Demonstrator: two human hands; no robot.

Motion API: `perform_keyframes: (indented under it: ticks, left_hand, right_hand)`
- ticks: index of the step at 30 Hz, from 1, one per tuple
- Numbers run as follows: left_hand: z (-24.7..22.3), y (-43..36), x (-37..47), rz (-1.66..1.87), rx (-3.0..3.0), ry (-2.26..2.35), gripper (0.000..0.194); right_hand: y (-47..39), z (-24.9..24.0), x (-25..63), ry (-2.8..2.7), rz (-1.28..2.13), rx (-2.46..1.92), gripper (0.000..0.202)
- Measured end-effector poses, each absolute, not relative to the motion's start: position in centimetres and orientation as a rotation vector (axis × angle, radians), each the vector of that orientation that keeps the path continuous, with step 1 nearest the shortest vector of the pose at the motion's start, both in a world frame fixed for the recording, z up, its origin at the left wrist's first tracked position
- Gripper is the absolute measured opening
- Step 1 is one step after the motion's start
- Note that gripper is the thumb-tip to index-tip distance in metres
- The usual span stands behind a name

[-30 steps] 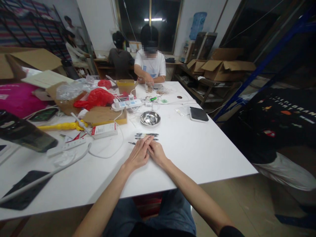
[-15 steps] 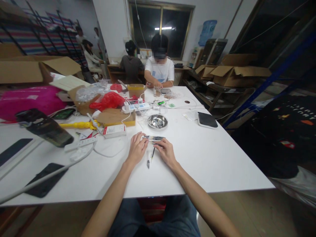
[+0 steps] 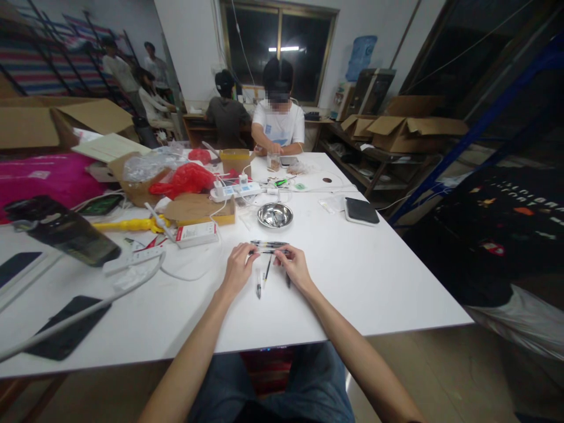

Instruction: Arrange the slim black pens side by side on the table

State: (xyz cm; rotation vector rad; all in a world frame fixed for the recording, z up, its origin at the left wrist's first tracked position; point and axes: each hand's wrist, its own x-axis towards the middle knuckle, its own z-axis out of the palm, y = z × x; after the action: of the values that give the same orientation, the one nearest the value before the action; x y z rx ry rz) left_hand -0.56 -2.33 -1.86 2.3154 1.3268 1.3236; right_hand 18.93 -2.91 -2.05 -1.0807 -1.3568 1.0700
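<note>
On the white table [image 3: 352,276], the left hand [image 3: 238,271] lies palm down with its forearm stretched forward, fingers curled and pinching the left end of a clear pen [image 3: 267,251]. Between the hands lie two loose pen parts [image 3: 263,277] (dark, thin, pointing toward the body). The right hand [image 3: 296,267] mirrors it, fingertips closed on the pen's right end. More pens [image 3: 268,243] lie just beyond, near a steel bowl [image 3: 275,215]. No writing is legible.

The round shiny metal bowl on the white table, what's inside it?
Inside the round shiny metal bowl lie a few small dark pieces, too small to identify. The near rim hides part of its floor.
</note>
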Motion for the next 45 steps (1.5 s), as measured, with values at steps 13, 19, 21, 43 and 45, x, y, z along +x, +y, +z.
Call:
perform_keyframes:
  ticks: [13,19,21,43,45]
  left_hand:
    - [-2.0,-2.0,-1.0,1.214,2.334,1.392,0.019]
    - [-2.3,-1.7,-1.3,1.312,2.322,1.338,0.015]
    - [-2.4,-1.6,-1.3,1.334,2.326,1.349,0.014]
    - [-2.0,-1.6,-1.3,1.209,2.447,1.428,0.016]
    - [-1.8,-1.7,-1.1,1.235,2.451,1.429,0.016]
  right_hand:
    - [-2.5,-2.3,18.7,-1.432,0.862,-1.149,0.03]
    - [-3.0,-2.9,19.1,-1.646,0.64,-1.227,0.043]
    - [-3.0,-3.0,19.2,-1.696,0.601,-1.233,0.047]
    - [-2.4,-2.7,19.4,-1.66,0.615,-1.212,0.044]
    - [-2.3,-2.9,19.4,-1.664,0.648,-1.252,0.056]
